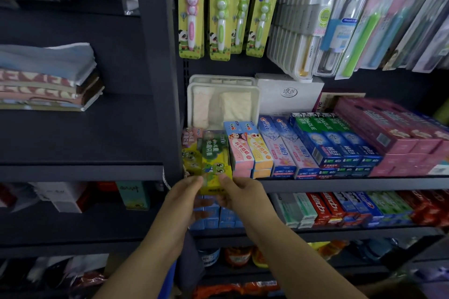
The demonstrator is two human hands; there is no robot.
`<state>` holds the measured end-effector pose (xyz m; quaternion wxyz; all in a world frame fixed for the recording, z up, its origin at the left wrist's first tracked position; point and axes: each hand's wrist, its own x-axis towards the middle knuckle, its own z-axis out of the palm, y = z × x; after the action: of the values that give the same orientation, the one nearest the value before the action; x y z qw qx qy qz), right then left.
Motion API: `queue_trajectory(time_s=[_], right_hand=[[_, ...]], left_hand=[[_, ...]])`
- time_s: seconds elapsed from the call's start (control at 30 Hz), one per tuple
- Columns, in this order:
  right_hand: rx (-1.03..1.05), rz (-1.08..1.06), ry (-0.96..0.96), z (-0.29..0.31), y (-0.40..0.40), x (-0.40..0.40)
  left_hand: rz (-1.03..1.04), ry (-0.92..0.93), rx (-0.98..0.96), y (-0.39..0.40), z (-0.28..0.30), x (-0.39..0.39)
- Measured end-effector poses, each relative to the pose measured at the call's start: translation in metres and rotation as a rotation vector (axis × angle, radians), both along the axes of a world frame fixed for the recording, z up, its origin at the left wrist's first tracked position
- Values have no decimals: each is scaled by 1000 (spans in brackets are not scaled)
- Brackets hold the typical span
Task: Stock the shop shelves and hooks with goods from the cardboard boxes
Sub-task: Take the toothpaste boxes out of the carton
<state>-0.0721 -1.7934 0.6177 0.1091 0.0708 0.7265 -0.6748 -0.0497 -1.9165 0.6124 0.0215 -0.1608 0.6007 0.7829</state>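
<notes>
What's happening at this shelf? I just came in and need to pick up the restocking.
A person's left hand and right hand together hold a green-and-yellow cardboard frog-print box at the front edge of the dark metal shelf, at the left end of the row, beside the pink and yellow children's toothpaste boxes.

Glossy cardboard toothpaste boxes (pixel 279 145) — matt shelf (pixel 340 183)

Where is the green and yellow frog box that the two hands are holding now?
In the head view, the green and yellow frog box is at the left end of the toothpaste shelf, beside the pink children's toothpaste box, held by the left hand and right hand.
</notes>
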Motion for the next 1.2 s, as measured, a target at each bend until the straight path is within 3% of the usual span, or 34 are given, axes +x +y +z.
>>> queue_trajectory(time_s=[0.17,0.37,0.43,0.57,0.7,0.93,1.2], right_hand=[[-229,-262,-57,-4,-14,-3],[-468,-369,-115,-4,-20,-11],[-415,-385,-77,-7,-16,-6],[-95,-419,41,-42,28,24],[209,-616,-72,-108,109,86],[188,-1048,-485,-185,230,222],[85,-1102,-601,-238,341,288]], left_hand=[[7,-91,6,-11,-14,12],[-63,-115,-59,-16,-25,12],[-118,-120,-118,-13,-32,9],[-281,-134,-280,5,-65,1],[-507,-152,-386,48,-114,1],[-906,-231,-528,157,-188,31],[-1146,-258,-649,289,-226,67]])
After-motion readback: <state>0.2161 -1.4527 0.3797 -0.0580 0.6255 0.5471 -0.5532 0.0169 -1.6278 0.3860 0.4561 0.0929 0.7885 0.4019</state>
